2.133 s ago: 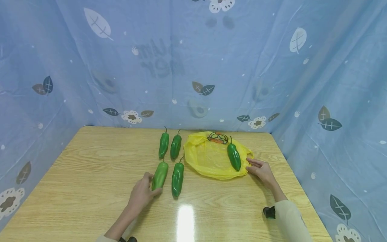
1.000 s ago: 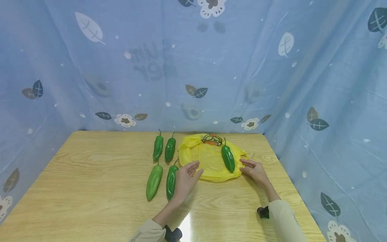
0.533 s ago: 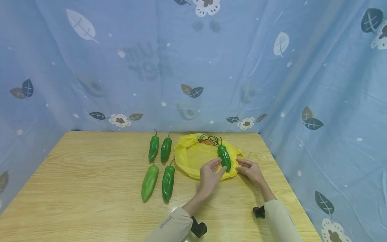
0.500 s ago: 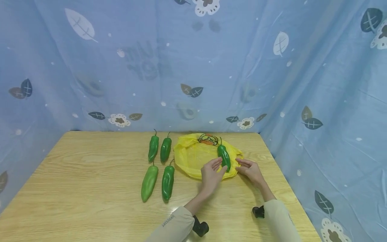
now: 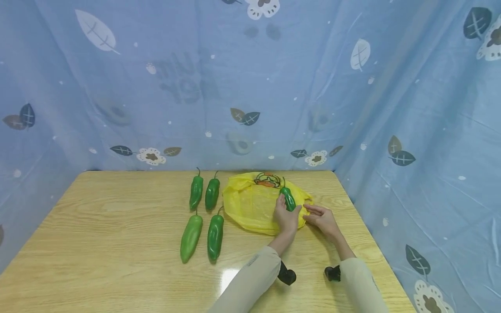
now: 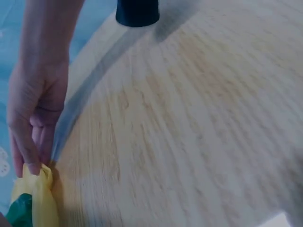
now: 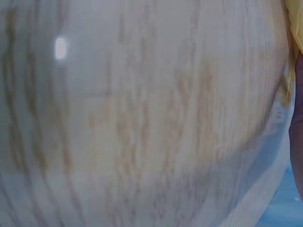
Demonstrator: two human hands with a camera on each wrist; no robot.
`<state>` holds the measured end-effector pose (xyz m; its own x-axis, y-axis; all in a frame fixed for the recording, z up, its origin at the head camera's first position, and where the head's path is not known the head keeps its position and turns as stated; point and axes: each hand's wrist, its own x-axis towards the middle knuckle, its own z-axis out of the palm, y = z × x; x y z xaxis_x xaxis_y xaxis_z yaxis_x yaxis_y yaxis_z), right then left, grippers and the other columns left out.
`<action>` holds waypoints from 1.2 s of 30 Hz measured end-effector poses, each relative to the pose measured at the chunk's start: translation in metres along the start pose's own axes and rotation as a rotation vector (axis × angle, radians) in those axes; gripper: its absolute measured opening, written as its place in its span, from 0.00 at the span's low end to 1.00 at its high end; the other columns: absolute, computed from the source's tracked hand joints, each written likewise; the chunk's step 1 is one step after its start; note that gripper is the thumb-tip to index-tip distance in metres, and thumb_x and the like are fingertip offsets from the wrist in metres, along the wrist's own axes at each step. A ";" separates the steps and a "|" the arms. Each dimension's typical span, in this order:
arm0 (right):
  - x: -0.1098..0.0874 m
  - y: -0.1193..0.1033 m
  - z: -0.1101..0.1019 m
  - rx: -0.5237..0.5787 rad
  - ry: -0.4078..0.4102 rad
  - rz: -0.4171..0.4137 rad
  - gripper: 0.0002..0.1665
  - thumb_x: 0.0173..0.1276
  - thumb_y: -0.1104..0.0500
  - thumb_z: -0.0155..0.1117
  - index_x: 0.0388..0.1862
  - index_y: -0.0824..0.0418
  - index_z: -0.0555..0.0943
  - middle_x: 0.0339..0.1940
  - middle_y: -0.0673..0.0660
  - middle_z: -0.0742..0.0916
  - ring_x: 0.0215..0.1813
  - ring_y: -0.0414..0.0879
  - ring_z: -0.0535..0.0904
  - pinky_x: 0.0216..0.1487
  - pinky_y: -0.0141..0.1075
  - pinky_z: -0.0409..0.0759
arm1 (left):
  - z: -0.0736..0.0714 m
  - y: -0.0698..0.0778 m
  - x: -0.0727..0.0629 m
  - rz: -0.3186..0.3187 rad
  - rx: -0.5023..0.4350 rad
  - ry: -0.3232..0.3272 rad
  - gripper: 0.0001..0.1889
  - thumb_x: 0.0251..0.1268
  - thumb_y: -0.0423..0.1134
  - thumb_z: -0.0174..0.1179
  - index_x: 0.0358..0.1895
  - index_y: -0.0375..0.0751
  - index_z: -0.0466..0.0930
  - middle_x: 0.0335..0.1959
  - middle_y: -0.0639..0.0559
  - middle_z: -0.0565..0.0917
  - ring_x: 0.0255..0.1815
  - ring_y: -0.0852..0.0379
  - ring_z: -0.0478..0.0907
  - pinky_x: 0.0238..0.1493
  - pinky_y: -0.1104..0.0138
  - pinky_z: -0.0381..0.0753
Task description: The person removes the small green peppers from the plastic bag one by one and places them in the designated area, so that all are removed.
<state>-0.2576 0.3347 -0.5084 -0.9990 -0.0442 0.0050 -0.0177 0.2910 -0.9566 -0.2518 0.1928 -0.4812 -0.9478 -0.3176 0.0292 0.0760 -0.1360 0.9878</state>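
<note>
My left hand [image 5: 287,219] is at the lower end of a dark green pepper [image 5: 288,199], fingers along its left side and thumb on its right, gripping it. The pepper lies on a flattened yellow plastic bag [image 5: 250,204]; its lower end is hidden by the hand. My right hand [image 5: 324,221] pinches the bag's right edge. In the left wrist view the right hand's fingers [image 6: 29,151] hold the bag edge, close to the green pepper [image 6: 21,212]. The right wrist view catches only a strip of the bag [image 7: 297,23].
Left of the bag lie two smaller dark peppers [image 5: 196,191] at the back, with a light green pepper [image 5: 191,238] and another dark pepper [image 5: 215,237] in front. A blue patterned curtain [image 5: 176,108] hangs around the wooden table [image 5: 117,243].
My left hand has let go of the light green pepper, crossed to the right over the table and closed on the pepper on the bag. The right hand stays at the bag's edge.
</note>
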 end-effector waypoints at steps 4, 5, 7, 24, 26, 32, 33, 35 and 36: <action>0.002 0.000 0.002 0.008 -0.012 -0.027 0.27 0.64 0.68 0.64 0.61 0.75 0.72 0.61 0.71 0.76 0.67 0.61 0.67 0.50 0.26 0.79 | 0.006 -0.006 0.004 -0.062 0.104 0.040 0.36 0.46 0.24 0.71 0.62 0.25 0.67 0.58 0.33 0.74 0.61 0.36 0.70 0.62 0.51 0.72; 0.002 0.000 0.002 0.007 -0.012 -0.031 0.27 0.64 0.68 0.64 0.61 0.75 0.72 0.61 0.71 0.77 0.67 0.61 0.67 0.50 0.25 0.79 | 0.007 -0.007 0.005 -0.069 0.136 0.049 0.36 0.45 0.24 0.72 0.62 0.25 0.68 0.57 0.33 0.75 0.60 0.36 0.70 0.62 0.51 0.72; 0.003 0.000 0.003 0.002 -0.012 -0.034 0.27 0.64 0.68 0.64 0.61 0.75 0.73 0.60 0.71 0.77 0.67 0.62 0.68 0.50 0.24 0.78 | 0.008 -0.010 0.006 -0.064 0.203 0.070 0.35 0.43 0.24 0.73 0.60 0.26 0.69 0.54 0.35 0.76 0.58 0.38 0.71 0.62 0.51 0.72; 0.003 -0.004 0.002 0.014 -0.001 -0.001 0.28 0.63 0.68 0.64 0.62 0.74 0.72 0.60 0.70 0.78 0.60 0.49 0.76 0.48 0.24 0.79 | 0.003 -0.014 0.012 0.014 0.382 0.063 0.32 0.32 0.19 0.73 0.51 0.27 0.76 0.41 0.41 0.79 0.46 0.44 0.75 0.55 0.56 0.76; 0.002 -0.003 0.002 0.020 0.003 0.006 0.27 0.63 0.69 0.64 0.61 0.75 0.72 0.60 0.71 0.78 0.56 0.42 0.78 0.47 0.25 0.79 | 0.001 -0.015 0.011 0.051 0.428 0.041 0.31 0.33 0.20 0.73 0.50 0.25 0.76 0.39 0.40 0.79 0.43 0.44 0.76 0.52 0.57 0.77; 0.001 0.001 -0.001 0.006 0.008 -0.004 0.27 0.63 0.68 0.65 0.61 0.75 0.72 0.61 0.70 0.77 0.58 0.46 0.77 0.48 0.23 0.78 | -0.004 -0.016 0.012 0.130 0.603 -0.078 0.27 0.38 0.30 0.77 0.47 0.28 0.79 0.36 0.42 0.77 0.39 0.48 0.75 0.43 0.60 0.79; 0.001 0.001 -0.001 0.000 0.008 -0.004 0.28 0.63 0.68 0.65 0.61 0.75 0.72 0.61 0.70 0.77 0.60 0.50 0.75 0.49 0.23 0.78 | -0.005 -0.017 0.012 0.144 0.618 -0.087 0.25 0.40 0.32 0.77 0.45 0.29 0.80 0.35 0.43 0.78 0.38 0.49 0.75 0.41 0.60 0.79; 0.001 0.002 -0.001 -0.007 0.003 -0.002 0.28 0.63 0.68 0.65 0.62 0.75 0.72 0.61 0.70 0.77 0.63 0.56 0.73 0.49 0.22 0.77 | -0.005 -0.018 0.014 0.171 0.623 -0.095 0.22 0.42 0.32 0.76 0.43 0.30 0.81 0.33 0.44 0.78 0.36 0.50 0.76 0.39 0.61 0.79; 0.000 0.001 -0.001 -0.007 0.007 0.001 0.28 0.63 0.68 0.65 0.62 0.74 0.72 0.61 0.70 0.77 0.63 0.57 0.72 0.49 0.22 0.77 | -0.006 -0.019 0.014 0.180 0.621 -0.097 0.20 0.43 0.32 0.76 0.42 0.30 0.81 0.32 0.44 0.79 0.35 0.50 0.77 0.38 0.61 0.79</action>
<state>-0.2580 0.3362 -0.5095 -0.9993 -0.0369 0.0060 -0.0168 0.2979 -0.9544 -0.2648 0.1851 -0.5002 -0.9629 -0.1943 0.1875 0.0709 0.4880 0.8699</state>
